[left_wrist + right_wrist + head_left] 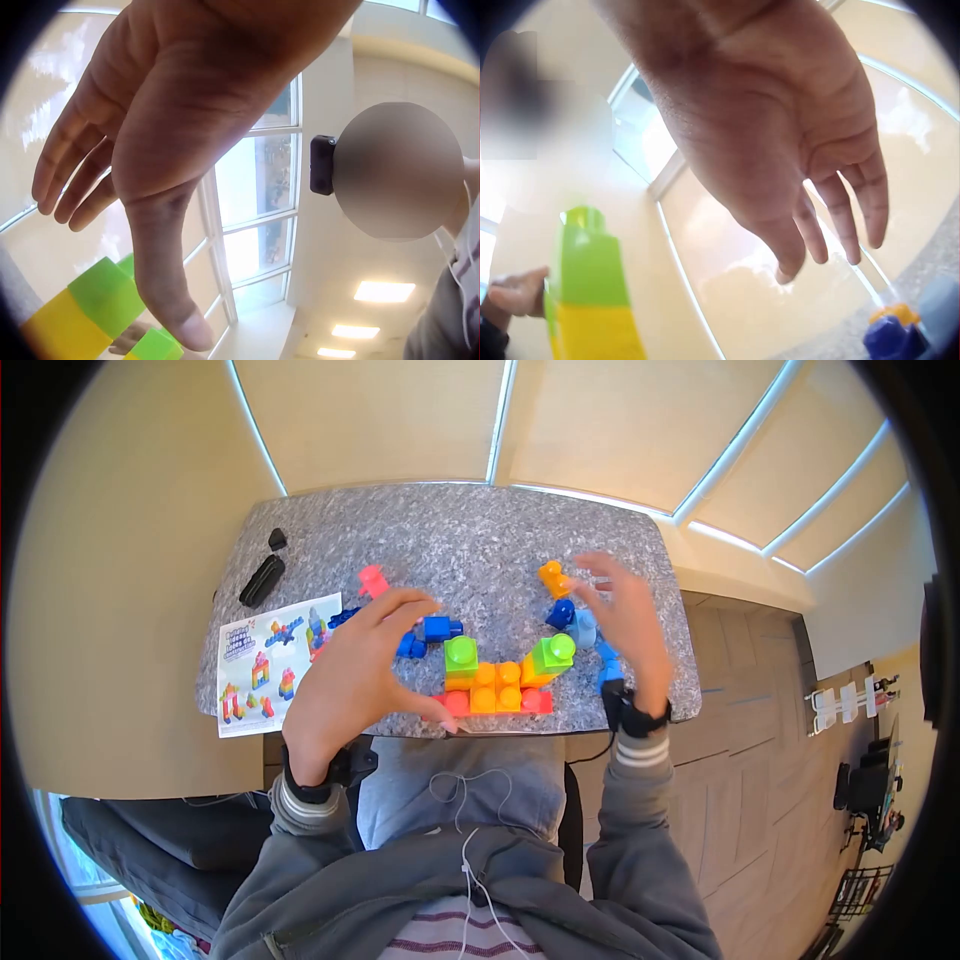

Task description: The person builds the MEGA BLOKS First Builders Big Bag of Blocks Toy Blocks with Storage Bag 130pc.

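So both hands are loose right now, nothing gripped in either one. Left hand (352,665) is up over the near side of the gray speckled table (470,530), fingers spread, thumb pointing down by the left end of the block build (495,685). Can't tell from the head view whether that thumb touches it.

The build sits near the table edge closest to the person, right between the hands: red along the bottom, orange blocks in the middle, and a green-topped tower at each side, left tower (461,654) and right tower (553,652). Yellow shows under the green on both.

Right hand (630,615) hangs over the right side, fingers relaxed and a bit apart, holding nothing. Nearest to it are an orange block (552,578), a dark blue block (561,614) and some light blue blocks (583,628), partly covered by the hand in the head view. In the right wrist view the fingertips are clear of the orange one.

Over by the left hand there's a blue block (441,628) just past it and a pink block (373,581) farther back. Printed sheet (240,695) lies on the left, with a black case (262,581) beyond it.
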A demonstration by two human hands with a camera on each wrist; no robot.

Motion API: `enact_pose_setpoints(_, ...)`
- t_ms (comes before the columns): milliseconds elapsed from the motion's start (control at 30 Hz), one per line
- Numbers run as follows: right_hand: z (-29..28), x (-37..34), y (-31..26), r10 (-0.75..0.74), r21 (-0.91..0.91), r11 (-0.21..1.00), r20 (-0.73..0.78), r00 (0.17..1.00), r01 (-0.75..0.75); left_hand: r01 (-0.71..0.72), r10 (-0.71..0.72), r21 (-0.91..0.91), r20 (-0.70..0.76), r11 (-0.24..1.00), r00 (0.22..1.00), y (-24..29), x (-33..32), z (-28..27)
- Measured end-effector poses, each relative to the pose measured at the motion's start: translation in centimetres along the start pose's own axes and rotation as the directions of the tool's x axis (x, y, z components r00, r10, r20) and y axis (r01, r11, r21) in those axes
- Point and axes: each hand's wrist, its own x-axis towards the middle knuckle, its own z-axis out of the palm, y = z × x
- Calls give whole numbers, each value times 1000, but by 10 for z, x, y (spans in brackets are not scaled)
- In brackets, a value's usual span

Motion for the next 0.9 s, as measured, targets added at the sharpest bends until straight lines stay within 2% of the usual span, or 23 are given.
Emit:
enact_pose_setpoints(33, 12, 2, 22, -63, -174, 982, 44, 997, 70, -11, 11, -1, -3, 1000, 1000, -2, -3, 0)
enact_pose_setpoints(67, 18, 1, 35, -67, -180, 981, 38, 997, 73, 13, -13, 30, -2, 999, 1000, -5, -9, 2)
enact_pose_setpoints(133, 30, 2, 53, -163, -436, 862, 243, 956, 258, 40, -39, 61, -18, 997, 999, -14, -16, 2)
enact_pose_setpoints(200, 43, 2, 62, -148, -437, 868, 224, 963, 236, 57, -61, 63, 68, 996, 996, -22, -27, 4)
enact_pose_setpoints(233, 46, 3, 62, -83, -419, 892, 221, 972, 171, 67, -71, 62, 70, 996, 995, -24, -31, 6)
enact_pose_setpoints(267, 48, 6, 64, -19, -402, 910, 213, 977, 106, 70, -73, 65, 44, 995, 996, -27, -34, 7)
enact_pose_setpoints(367, 48, 7, 66, 3, -350, 935, 150, 989, 51, 80, -80, 70, 7, 994, 997, -27, -36, 7)
enact_pose_setpoints(467, 49, 6, 46, 85, -415, 910, 173, 981, -5, 78, -78, 72, -9, 994, 997, -27, -35, 8)
enact_pose_setpoints(600, 55, 6, 48, 45, -438, 899, 135, 990, 19, 58, -58, 69, -10, 996, 998, -29, -33, 14)
enact_pose_setpoints(667, 50, 7, 41, -28, -307, 951, 50, 998, 43, 56, -56, 73, -9, 996, 998, -31, -35, 16)
enact_pose_setpoints(700, 43, 6, 36, -28, -307, 951, 54, 998, 44, 55, -54, 78, -9, 995, 999, -32, -36, 17)
enact_pose_setpoints(767, 15, 5, -8, -26, 41, 999, 13, 1000, 25, 58, -57, 89, -5, 994, 998, -32, -37, 15)
enact_pose_setpoints(800, 2, 4, -29, -24, 43, 999, 19, 1000, 23, 55, -56, 101, -1, 993, 998, -33, -38, 15)
enact_pose_setpoints(867, -26, -2, -68, -153, 197, 971, 79, 985, 135, 69, -70, 111, 0, 991, 998, -35, -39, 14)
enact_pose_setpoints(900, -36, -4, -84, -149, 198, 971, 82, 985, 130, 75, -75, 121, 0, 990, 997, -36, -39, 15)
